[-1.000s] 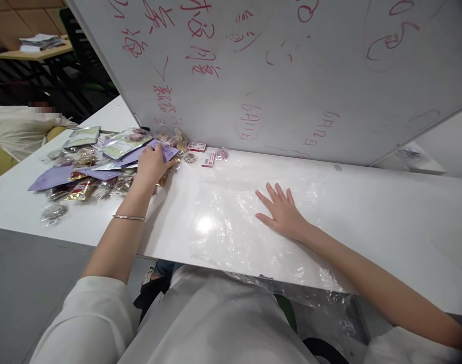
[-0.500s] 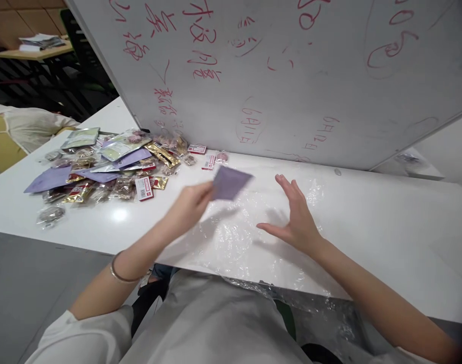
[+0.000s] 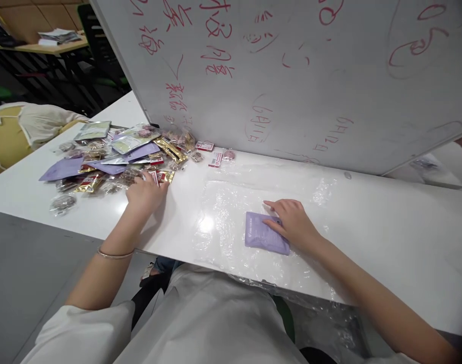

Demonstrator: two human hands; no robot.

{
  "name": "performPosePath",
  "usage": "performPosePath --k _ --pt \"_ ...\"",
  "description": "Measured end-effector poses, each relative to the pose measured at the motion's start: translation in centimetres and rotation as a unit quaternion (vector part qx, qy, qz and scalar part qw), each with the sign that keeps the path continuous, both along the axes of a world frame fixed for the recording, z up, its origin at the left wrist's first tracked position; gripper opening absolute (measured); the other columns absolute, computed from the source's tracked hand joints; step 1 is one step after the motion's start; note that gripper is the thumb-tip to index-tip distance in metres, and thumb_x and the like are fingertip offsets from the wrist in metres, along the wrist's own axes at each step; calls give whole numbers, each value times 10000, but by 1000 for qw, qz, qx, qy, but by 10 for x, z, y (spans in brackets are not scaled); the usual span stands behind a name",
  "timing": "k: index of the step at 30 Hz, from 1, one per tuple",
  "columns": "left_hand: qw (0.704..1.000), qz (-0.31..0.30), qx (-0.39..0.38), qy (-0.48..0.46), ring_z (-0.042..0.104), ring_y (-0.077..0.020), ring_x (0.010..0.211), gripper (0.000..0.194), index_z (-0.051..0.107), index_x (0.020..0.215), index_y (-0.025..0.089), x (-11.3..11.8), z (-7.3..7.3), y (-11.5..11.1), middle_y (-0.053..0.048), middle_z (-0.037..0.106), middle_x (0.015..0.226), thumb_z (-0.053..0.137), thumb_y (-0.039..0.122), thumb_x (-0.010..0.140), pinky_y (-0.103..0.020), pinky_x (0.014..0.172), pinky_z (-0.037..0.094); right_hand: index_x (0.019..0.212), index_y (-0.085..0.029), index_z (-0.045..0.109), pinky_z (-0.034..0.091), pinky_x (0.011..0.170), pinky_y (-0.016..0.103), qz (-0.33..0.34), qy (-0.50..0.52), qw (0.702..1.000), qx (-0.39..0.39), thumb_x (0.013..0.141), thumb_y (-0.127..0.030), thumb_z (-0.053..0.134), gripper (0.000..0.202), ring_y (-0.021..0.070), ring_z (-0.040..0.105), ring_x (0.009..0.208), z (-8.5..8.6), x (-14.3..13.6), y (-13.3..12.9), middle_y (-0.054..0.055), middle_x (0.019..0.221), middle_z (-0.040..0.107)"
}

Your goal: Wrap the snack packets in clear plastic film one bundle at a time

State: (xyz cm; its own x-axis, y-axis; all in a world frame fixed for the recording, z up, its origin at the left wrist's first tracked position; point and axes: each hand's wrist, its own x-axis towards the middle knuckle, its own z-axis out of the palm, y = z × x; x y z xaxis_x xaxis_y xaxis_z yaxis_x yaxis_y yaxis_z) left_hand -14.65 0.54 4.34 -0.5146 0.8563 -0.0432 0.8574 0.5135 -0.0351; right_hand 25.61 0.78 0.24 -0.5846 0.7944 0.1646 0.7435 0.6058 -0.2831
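A flat purple sachet (image 3: 261,240) with pale print lies on clear plastic wrap (image 3: 223,207) on the white table. My right hand (image 3: 293,220) rests over its upper right corner. The thumb lies on the sachet and the other fingers stretch past its far edge, open. At the front of a heap of small packets, my left hand (image 3: 145,194) reaches down over a small red-and-white box (image 3: 155,177). Its thumb and fingers are apart around the box, which they partly cover. Near it lies a gold packet (image 3: 168,176).
The heap holds purple sachets (image 3: 61,168), gold packets (image 3: 88,182), a green-and-silver pouch (image 3: 92,130) and clear-wrapped pieces (image 3: 64,203). A whiteboard (image 3: 299,101) with red writing stands along the table's back. Another person's clothed body (image 3: 29,129) is at the far left.
The purple sachet has gone from my left hand to the table under my right hand. My left hand has moved left to the heap. The view has shifted slightly.
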Motion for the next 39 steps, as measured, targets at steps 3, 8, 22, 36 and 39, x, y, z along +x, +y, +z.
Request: performPosePath --k 3,8,22,36,39 --pt "999 -29 -16 -31 572 -516 1162 755 235 1518 -64 -13 -5 4 -403 474 1362 325 435 957 -595 876 472 1413 -245 475 346 1116 576 1 1 999 33 992 -477 443 482 300 602 1146 -1 6 -6 108 1199 653" --pt "997 -67 28 -11 620 -472 1077 721 198 1517 -79 11 19 -19 -388 526 1292 265 400 981 -544 779 519 1434 -292 434 348 1132 608 -28 45 998 44 995 -440 465 464 311 587 1216 18 27 -20 88 1240 659" --pt "756 -624 46 -192 620 -249 979 334 604 1149 59 173 -14 -33 -169 654 1087 530 337 980 -367 832 525 1416 -274 527 606 912 468 102 96 987 77 1010 -230 479 411 241 698 1080 7 -1 -46 76 1194 720" --pt "938 -331 -36 92 500 -374 1199 449 606 1252 37 -34 -4 34 -235 614 1158 336 106 900 -478 998 408 1314 -254 579 510 1049 554 72 137 983 101 976 -224 521 344 249 656 1134 18 11 -48 83 1197 702" --pt "934 -342 25 97 516 -361 1186 556 483 1393 -7 3 4 25 -247 601 1160 291 35 873 -493 982 442 1215 -266 648 563 945 526 9 169 982 86 981 -251 490 283 264 678 1051 25 15 -51 79 1076 734"
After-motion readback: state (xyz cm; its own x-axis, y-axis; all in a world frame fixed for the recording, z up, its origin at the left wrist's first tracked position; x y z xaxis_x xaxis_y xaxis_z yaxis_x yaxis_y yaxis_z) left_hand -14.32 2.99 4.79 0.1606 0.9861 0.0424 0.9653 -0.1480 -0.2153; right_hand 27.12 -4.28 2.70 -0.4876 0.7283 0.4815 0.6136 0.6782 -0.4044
